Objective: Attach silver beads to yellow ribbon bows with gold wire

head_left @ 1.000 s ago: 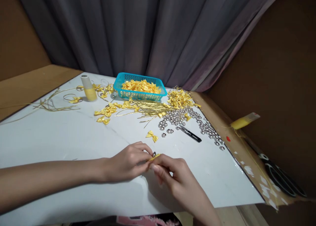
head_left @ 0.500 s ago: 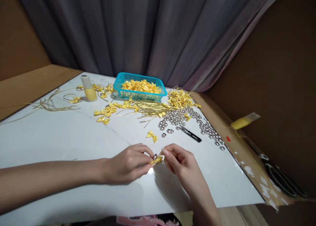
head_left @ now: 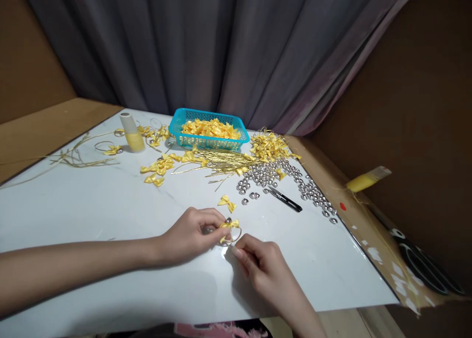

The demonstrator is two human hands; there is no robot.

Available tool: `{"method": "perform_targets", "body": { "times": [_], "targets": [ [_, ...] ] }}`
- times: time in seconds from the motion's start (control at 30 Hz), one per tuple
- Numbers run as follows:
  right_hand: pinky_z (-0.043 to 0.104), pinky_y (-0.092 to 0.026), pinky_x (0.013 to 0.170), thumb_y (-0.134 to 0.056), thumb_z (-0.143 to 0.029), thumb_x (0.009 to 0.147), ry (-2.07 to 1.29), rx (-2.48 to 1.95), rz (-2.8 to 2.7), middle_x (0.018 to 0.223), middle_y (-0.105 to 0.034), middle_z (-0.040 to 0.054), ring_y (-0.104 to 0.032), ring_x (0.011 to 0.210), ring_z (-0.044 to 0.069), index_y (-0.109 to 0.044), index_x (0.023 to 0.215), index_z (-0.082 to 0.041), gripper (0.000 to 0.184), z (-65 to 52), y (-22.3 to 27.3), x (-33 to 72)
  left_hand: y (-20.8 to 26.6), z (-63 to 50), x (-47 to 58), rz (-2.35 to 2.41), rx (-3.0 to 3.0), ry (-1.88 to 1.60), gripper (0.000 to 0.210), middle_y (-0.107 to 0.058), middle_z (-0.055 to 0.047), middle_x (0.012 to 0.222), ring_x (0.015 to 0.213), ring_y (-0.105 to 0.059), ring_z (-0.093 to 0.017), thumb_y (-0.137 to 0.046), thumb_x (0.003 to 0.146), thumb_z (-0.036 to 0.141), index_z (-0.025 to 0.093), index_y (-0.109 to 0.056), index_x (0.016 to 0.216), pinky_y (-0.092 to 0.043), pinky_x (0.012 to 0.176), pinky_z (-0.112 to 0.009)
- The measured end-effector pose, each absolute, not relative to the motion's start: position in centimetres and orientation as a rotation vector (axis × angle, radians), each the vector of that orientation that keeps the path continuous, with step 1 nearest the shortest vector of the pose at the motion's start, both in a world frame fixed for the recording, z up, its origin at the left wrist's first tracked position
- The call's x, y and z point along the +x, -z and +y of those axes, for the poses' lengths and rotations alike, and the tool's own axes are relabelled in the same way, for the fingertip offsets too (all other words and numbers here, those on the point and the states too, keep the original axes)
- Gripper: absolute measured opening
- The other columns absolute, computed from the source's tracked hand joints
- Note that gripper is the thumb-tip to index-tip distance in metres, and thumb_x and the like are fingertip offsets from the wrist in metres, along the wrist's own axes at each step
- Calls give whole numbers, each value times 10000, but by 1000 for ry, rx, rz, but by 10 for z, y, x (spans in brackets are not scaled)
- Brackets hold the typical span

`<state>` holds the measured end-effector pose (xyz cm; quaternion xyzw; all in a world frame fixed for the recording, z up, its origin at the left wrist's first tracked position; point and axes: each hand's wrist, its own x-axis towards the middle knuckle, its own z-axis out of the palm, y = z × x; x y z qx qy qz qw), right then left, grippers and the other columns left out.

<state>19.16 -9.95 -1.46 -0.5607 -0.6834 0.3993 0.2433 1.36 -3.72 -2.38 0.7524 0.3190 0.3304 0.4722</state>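
Note:
My left hand (head_left: 191, 237) is closed in a pinch on a yellow ribbon bow (head_left: 232, 224) above the near part of the table. A silver bead (head_left: 228, 220) shows at the bow, beside my left fingertips. From the bow a thin gold cord (head_left: 240, 233) curves round in a small loop. Just right of and below it, my right hand (head_left: 260, 264) is pinched shut, its fingertips at the cord's lower end; the exact grip is partly hidden. Another yellow bow (head_left: 226, 203) lies on the white tabletop beyond my hands.
A blue basket (head_left: 211, 142) of yellow bows stands at the back. Gold cords (head_left: 224, 161), a heap of corded bows (head_left: 269, 146), silver beads (head_left: 263, 174) and thread snips (head_left: 285, 200) lie before it. A thread spool (head_left: 132, 134) stands left; large scissors (head_left: 424, 264) lie right.
My right hand has moved down and slightly left, away from the bow. The gold cord now shows as a loop, and the bow has shifted up a little in my left fingers.

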Motion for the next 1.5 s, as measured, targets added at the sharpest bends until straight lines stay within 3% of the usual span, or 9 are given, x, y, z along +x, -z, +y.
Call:
{"method": "perform_targets", "body": {
  "times": [0.1, 0.2, 0.5, 0.77, 1.0, 1.17, 1.27, 1.37, 1.5],
  "targets": [
    [239, -247, 463, -360, -261, 901, -1000, -1543, -1887, 526, -433, -44, -364, 462, 116, -444, 858, -200, 112, -105, 17, 186, 24, -35, 14, 848, 1729, -755, 212, -658, -49, 794, 660, -584, -117, -562, 826, 247, 125, -699, 720, -445, 581, -211],
    [244, -222, 440, -329, -294, 924, -885, -1650, -1947, 498, -456, -44, -390, 423, 131, -420, 1013, -189, 165, -109, 21, 182, 24, -34, 15, 871, 1694, -723, 219, -662, -54, 807, 661, -584, -119, -567, 826, 263, 121, -707, 737, -437, 576, -211],
    [269, -151, 405, -268, -268, 949, -390, -1736, -2267, 469, -556, 35, -422, 341, 146, -578, 942, -141, 336, -104, 33, 170, 26, -36, 16, 841, 1649, -696, 228, -668, -53, 771, 677, -597, -139, -567, 820, 276, 119, -687, 706, -471, 601, -225],
    [271, -231, 423, -307, -267, 948, -697, -1621, -2206, 480, -520, 23, -424, 388, 132, -612, 899, -139, 335, -107, 22, 175, 24, -34, 15, 874, 1703, -682, 233, -671, -61, 809, 709, -603, -147, -554, 825, 278, 121, -711, 754, -463, 626, -232],
    [276, -414, 660, -400, -249, 931, -849, -1390, -1724, 824, -594, 54, -554, 745, 159, -574, 779, -195, 237, -108, 13, 186, 25, -33, 14, 882, 1715, -670, 250, -666, -65, 808, 706, -585, -145, -541, 826, 293, 118, -703, 753, -444, 608, -232],
    [329, -404, 869, -477, -304, 899, -1121, -1228, -1304, 1115, -583, 63, -539, 1016, 202, -608, 681, -195, 277, -106, 9, 186, 25, -33, 14, 873, 1700, -655, 260, -666, -75, 841, 728, -581, -152, -536, 823, 302, 113, -705, 765, -435, 623, -240],
    [351, -400, 881, -520, -303, 868, -1364, -1021, -1047, 902, -630, 61, -560, 929, 201, -591, 619, -181, 287, -104, 9, 184, 24, -33, 14, 898, 1702, -645, 250, -653, -55, 793, 666, -550, -125, -551, 814, 297, 113, -695, 725, -402, 582, -219],
    [277, -421, 664, -540, -299, 848, -1477, -895, -878, 606, -534, 15, -519, 638, 144, -532, 559, -169, 317, -103, 13, 182, 23, -35, 15, 915, 1720, -626, 239, -640, -45, 789, 628, -522, -106, -557, 814, 280, 115, -696, 710, -375, 562, -213],
    [235, -303, 490, -524, -336, 873, -1361, -1094, -942, 529, -416, -32, -353, 484, 92, -444, 548, -173, 371, -103, 20, 176, 22, -37, 15, 848, 1752, -627, 242, -635, -51, 783, 670, -546, -120, -540, 828, 262, 113, -697, 718, -398, 608, -226]
  ]
}}
